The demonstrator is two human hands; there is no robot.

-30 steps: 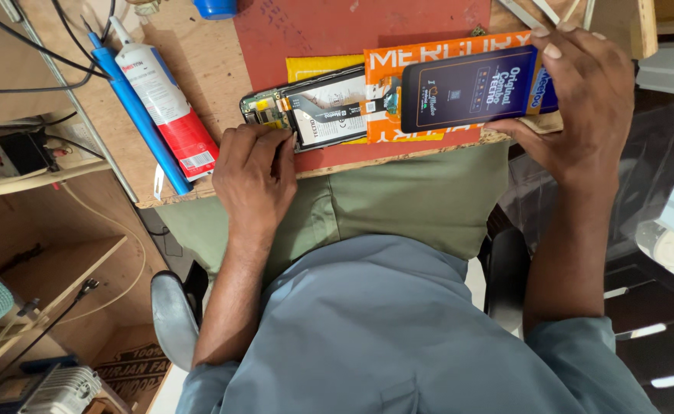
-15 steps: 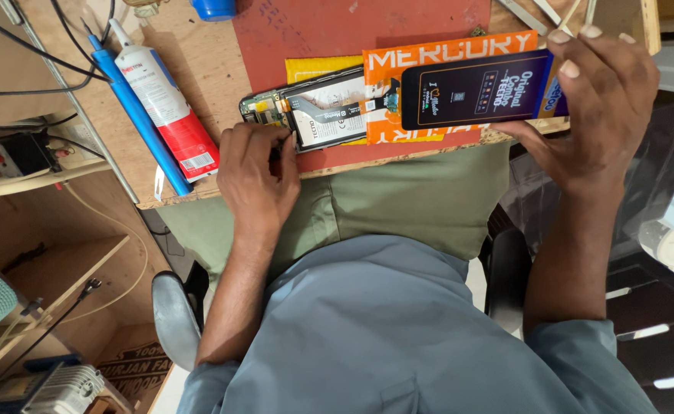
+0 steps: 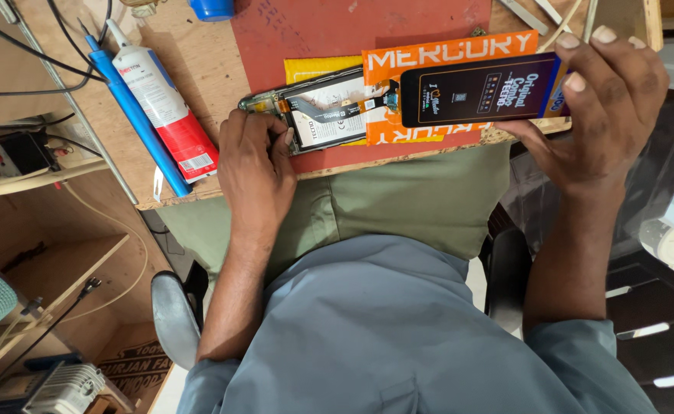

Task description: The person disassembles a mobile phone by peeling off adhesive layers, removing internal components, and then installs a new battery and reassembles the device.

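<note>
An opened phone body (image 3: 318, 115) lies on the red mat (image 3: 352, 31) at the wooden bench's near edge, its insides facing up. My left hand (image 3: 252, 165) rests on its left end, fingers curled against the frame. My right hand (image 3: 601, 115) holds a black phone screen panel (image 3: 479, 88) by its right end, lifted a little above an orange box (image 3: 429, 61). A thin flex cable joins the screen to the phone body. A yellow sheet (image 3: 318, 67) lies under the phone.
A white and red glue tube (image 3: 160, 100) and a blue pen-like tool (image 3: 133, 115) lie on the bench to the left. Black cables (image 3: 37, 46) run at the far left. A blue cap (image 3: 212, 8) sits at the top. Shelves and a small device stand lower left.
My right hand has lifted and shifted the screen panel slightly up and to the right. My left hand stays on the phone body.
</note>
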